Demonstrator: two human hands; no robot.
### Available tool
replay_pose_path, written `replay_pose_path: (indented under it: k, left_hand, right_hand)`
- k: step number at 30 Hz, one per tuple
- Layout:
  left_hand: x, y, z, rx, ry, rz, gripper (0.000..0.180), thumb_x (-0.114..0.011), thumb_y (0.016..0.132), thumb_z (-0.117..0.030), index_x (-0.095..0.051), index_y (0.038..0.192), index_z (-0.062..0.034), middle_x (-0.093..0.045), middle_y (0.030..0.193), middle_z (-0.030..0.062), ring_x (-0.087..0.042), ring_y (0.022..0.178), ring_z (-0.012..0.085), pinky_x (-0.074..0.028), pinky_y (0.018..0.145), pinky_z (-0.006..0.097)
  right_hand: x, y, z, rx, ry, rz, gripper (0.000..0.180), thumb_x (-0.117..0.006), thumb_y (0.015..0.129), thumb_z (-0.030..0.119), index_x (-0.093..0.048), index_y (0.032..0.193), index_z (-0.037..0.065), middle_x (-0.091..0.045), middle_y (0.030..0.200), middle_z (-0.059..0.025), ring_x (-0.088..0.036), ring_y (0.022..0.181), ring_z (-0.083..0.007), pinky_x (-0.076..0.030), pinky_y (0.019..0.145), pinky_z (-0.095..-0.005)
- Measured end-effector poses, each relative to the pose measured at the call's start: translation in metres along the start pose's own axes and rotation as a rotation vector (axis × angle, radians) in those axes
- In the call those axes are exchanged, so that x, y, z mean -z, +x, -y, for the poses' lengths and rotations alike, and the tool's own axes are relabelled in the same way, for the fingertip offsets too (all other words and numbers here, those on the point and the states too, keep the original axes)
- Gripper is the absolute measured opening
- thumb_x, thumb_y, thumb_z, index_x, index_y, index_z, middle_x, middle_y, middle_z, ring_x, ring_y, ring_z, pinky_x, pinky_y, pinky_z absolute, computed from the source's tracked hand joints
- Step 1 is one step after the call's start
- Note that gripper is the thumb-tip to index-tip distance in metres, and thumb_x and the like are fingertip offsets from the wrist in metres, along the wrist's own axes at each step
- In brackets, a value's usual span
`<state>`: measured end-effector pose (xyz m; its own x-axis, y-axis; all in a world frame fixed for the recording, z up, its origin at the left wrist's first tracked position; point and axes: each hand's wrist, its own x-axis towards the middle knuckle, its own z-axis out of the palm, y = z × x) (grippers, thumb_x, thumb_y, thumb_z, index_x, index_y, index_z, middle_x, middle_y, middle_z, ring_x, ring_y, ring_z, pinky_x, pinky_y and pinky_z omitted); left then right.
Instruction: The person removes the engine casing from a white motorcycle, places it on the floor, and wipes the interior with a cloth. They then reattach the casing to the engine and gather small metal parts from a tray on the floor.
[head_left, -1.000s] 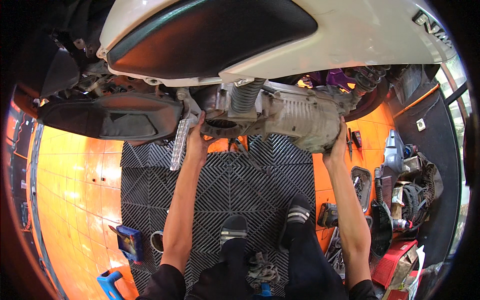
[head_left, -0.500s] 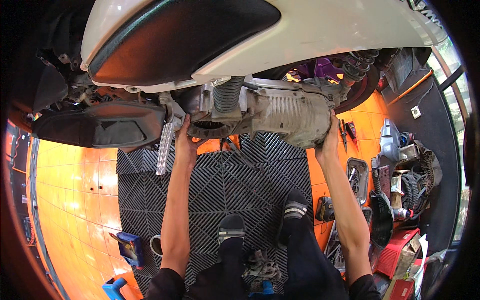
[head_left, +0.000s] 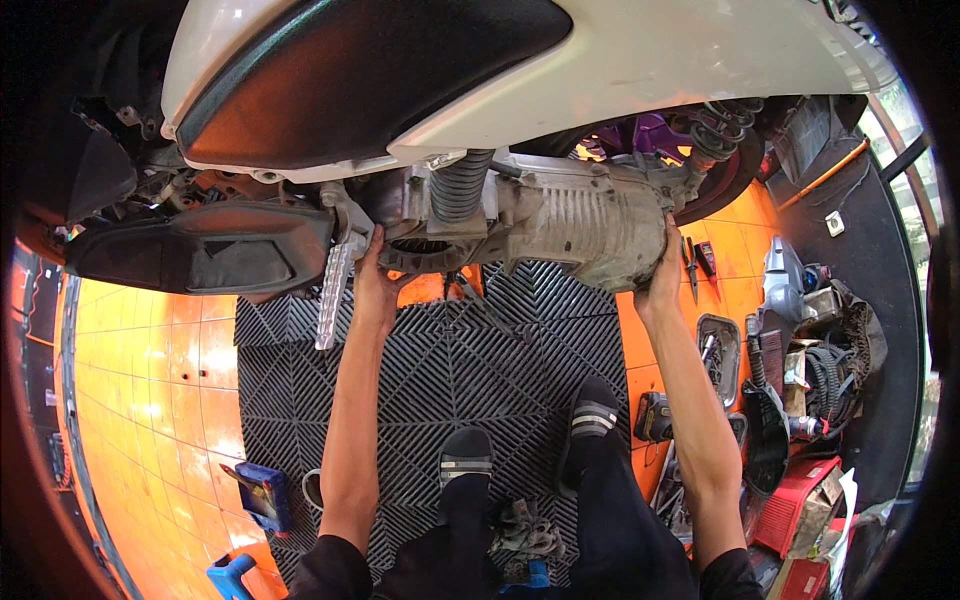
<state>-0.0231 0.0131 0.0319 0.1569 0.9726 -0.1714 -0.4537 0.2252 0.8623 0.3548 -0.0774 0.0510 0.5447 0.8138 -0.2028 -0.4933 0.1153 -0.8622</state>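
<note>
Hands on the grey engine cover (head_left: 580,225) of a white scooter (head_left: 600,70), which sits low on the machine's side, under the seat (head_left: 350,70). Left hand (head_left: 372,285): fingers curled round the cover's front lip, beside the ribbed footpeg (head_left: 335,290). Right hand (head_left: 662,272): palm and fingers clasping the rear end, below the purple wheel (head_left: 655,135). Handling, as judged: keep both ends level and move the cover squarely, so it does not bind or drop. Metal tray (head_left: 718,350) to the right: small tools, too small to tell apart. Red crate (head_left: 800,505) beyond: contents unclear. Black mat (head_left: 450,370) on orange floor (head_left: 150,400) beneath.
</note>
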Motion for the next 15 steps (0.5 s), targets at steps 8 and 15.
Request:
replay_pose_path:
  k: [8,15]
  left_hand:
    - [-0.001,0.001,-0.001,0.008,0.055,0.018,0.07,-0.048,0.099,-0.059,-0.044,0.144,-0.0056,-0.048,0.146,0.0144,-0.043,0.138,0.0297,-0.035,0.112,0.055]
    - [0.003,0.003,0.004,0.012,0.004,0.022,0.064,-0.049,0.1,-0.057,-0.05,0.139,-0.0058,-0.053,0.141,0.0118,-0.047,0.134,0.0275,-0.037,0.11,0.054]
  right_hand:
    - [0.002,0.003,-0.001,0.005,0.024,0.032,0.079,-0.06,0.093,0.055,-0.03,0.147,0.006,-0.045,0.144,-0.0141,-0.049,0.132,-0.0289,-0.043,0.109,-0.0477]
    - [0.002,0.004,-0.001,0.029,-0.005,0.003,0.079,-0.06,0.092,0.057,-0.031,0.145,0.006,-0.046,0.142,-0.014,-0.05,0.13,-0.029,-0.042,0.109,-0.0461]
